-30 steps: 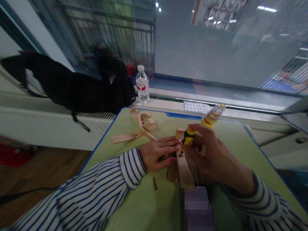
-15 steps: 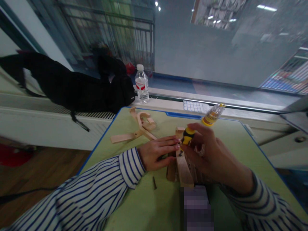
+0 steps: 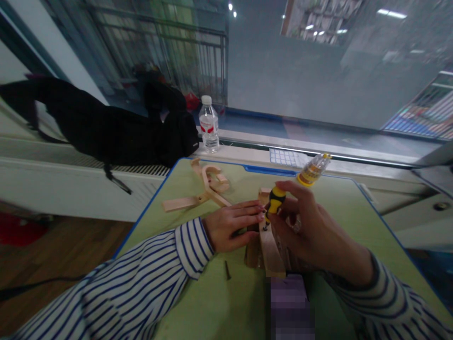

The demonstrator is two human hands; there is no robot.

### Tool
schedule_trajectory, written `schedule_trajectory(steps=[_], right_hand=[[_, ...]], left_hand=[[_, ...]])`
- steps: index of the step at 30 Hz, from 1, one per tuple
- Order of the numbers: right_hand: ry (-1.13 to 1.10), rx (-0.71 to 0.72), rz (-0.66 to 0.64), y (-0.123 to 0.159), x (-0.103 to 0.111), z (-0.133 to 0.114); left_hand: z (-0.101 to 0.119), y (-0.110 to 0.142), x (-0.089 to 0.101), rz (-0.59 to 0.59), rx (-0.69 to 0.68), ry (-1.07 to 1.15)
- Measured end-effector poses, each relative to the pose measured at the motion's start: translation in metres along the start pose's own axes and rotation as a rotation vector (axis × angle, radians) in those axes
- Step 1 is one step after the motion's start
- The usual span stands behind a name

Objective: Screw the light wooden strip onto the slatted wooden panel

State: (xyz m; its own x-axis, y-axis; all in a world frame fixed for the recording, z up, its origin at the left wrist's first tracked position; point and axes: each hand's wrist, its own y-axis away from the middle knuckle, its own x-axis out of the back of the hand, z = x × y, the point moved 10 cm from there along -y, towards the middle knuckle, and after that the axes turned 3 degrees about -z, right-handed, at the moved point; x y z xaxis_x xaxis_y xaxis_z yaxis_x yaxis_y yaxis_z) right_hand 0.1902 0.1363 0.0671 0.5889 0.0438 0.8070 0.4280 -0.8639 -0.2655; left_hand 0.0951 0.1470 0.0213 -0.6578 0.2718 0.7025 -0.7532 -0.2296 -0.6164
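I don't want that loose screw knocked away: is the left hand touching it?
Apart. The head view shows green tabletop between the left hand and the loose screw, which lies nearer the person.

Window (image 3: 258, 80) spanned behind blue-edged green counter (image 3: 191, 302). Grilled white ledge (image 3: 71, 184) ran left, brown floor (image 3: 81, 245) below. Lights (image 3: 392, 13) showed in glass.

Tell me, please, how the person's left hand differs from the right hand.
The left hand is flattened with its fingers extended, while the right hand is curled. The left hand holds no tool and lies at the edge of the wooden bar; the right hand grips a yellow-and-black screwdriver, angled down to the bar. Both are bare and come out of striped sleeves.
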Motion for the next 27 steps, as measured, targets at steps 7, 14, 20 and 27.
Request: schedule_trajectory(steps=[7, 14, 20, 27], right_hand=[[0.022, -0.013, 0.015, -0.0010, 0.0009, 0.0020], [0.082, -0.003, 0.061, -0.0004, 0.0035, 0.0046], [0.136, 0.023, 0.079, -0.0001, 0.0045, 0.0016], [0.147, 0.025, 0.026, -0.0011, 0.0043, -0.0030]], left_hand=[[-0.0006, -0.0003, -0.0011, -0.011, -0.003, 0.012], [-0.0022, 0.0004, -0.0029, -0.031, 0.012, 0.011], [-0.0028, -0.0007, -0.0031, -0.050, 0.032, 0.019], [-0.0028, -0.0004, -0.0026, -0.034, 0.033, 0.013]])
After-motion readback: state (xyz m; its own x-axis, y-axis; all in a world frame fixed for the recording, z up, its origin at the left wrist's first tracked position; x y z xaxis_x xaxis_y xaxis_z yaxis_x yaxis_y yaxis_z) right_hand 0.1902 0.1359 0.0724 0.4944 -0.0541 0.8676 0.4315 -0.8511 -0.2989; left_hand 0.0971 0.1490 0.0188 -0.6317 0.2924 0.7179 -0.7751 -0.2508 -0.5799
